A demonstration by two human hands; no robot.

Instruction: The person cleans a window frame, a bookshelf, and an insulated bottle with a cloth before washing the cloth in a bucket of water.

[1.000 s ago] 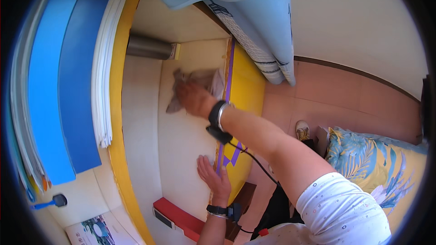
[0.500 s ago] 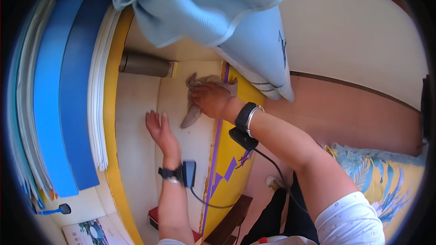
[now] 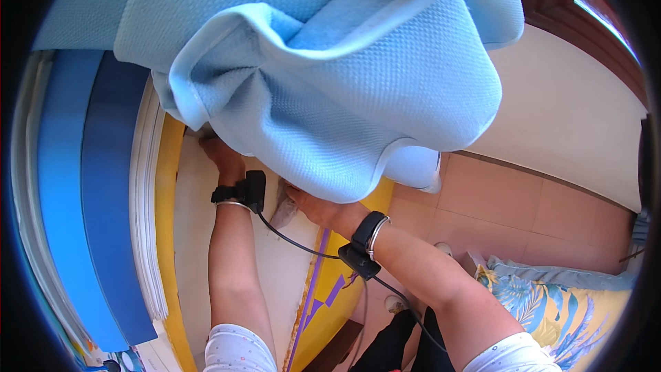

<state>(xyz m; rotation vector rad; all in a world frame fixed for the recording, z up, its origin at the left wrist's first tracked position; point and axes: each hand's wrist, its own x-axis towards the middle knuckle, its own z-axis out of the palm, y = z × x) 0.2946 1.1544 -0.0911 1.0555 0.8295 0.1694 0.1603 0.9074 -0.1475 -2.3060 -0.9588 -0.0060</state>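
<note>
My right hand (image 3: 311, 207) rests on a crumpled greyish cloth (image 3: 284, 213), which lies on the pale shelf board (image 3: 289, 262). A light blue textured fabric (image 3: 330, 96) hangs over the far part of the shelf and covers some of that hand and cloth. Farther in, at the shelf's left side, my left hand (image 3: 226, 160) reaches toward the back; its fingertips pass into shadow by the fabric's edge, so their grip does not show. Each wrist wears a black strap with a small box, joined to a cable.
Blue folders (image 3: 69, 186) and white papers (image 3: 146, 207) stand upright on the left, beside a yellow shelf edge (image 3: 165, 234). On the right are a yellow floral cushion (image 3: 571, 303) and a pink tiled floor (image 3: 496, 200). A cable (image 3: 296, 241) runs between my wrists.
The blue fabric now fills more of the view and hides the grey cylinder at the back. My left hand has reached farther in; my right hand remains on the cloth.
</note>
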